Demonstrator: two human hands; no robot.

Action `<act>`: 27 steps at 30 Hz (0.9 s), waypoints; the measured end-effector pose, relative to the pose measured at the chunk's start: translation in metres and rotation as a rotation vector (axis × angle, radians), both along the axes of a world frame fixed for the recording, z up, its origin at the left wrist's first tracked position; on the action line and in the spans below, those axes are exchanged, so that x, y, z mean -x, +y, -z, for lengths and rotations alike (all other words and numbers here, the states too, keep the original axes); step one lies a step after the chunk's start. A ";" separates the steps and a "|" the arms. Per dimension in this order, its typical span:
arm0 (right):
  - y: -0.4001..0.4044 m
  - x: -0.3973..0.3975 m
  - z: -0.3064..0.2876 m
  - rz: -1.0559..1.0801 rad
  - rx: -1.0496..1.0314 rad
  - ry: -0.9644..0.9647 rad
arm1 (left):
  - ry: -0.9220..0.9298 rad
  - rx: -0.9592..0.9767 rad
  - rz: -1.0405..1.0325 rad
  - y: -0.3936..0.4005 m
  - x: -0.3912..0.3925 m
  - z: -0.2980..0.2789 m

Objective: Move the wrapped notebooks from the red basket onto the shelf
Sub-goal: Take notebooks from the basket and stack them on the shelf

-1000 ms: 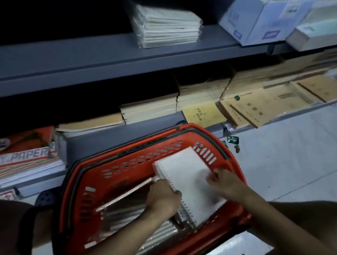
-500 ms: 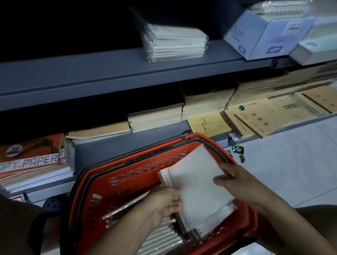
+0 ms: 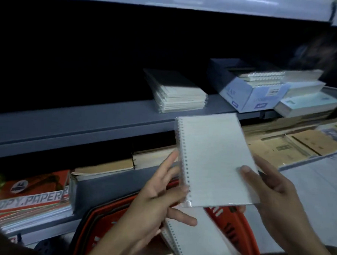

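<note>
A white spiral-bound notebook in clear wrap is held up in front of the grey shelf, above the red basket. My right hand grips its lower right edge, thumb on the cover. My left hand touches its spiral side with fingers spread. Another wrapped notebook lies in the basket below. A stack of wrapped notebooks sits on the shelf just beyond the held one.
A blue-white box of spiral notebooks and pale paper packs stand on the shelf to the right. The lower shelf holds brown exercise books, book stacks and a red copy-paper pack at left. Pale floor lies to the right.
Both hands lifted the wrapped notebook out of the basket and up toward the grey shelf. The view tilted upward, so the basket dropped to the bottom of the frame.
</note>
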State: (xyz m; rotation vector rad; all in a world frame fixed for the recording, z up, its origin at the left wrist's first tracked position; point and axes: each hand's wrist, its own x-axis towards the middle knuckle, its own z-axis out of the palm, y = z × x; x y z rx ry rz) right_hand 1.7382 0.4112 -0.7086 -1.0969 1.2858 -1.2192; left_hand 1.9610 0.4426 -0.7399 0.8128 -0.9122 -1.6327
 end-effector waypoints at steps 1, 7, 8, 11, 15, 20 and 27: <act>-0.004 -0.005 -0.003 0.037 0.035 -0.010 | 0.005 0.033 -0.026 -0.004 -0.001 -0.005; -0.027 -0.017 -0.011 -0.030 0.091 -0.026 | 0.126 0.111 -0.204 -0.024 -0.009 -0.023; -0.030 -0.018 -0.009 -0.040 0.112 -0.012 | 0.127 0.108 -0.228 -0.027 -0.010 -0.025; -0.040 -0.022 -0.003 -0.005 0.169 0.022 | 0.059 0.087 -0.316 -0.039 -0.013 -0.029; -0.070 -0.033 -0.013 -0.056 0.235 0.032 | -0.044 0.118 -0.383 -0.068 -0.015 -0.043; -0.148 -0.047 -0.029 -0.113 0.234 0.070 | -0.214 0.127 -0.497 -0.124 -0.024 -0.075; -0.239 -0.066 -0.046 -0.166 0.347 0.449 | -0.516 0.124 -0.664 -0.194 -0.035 -0.084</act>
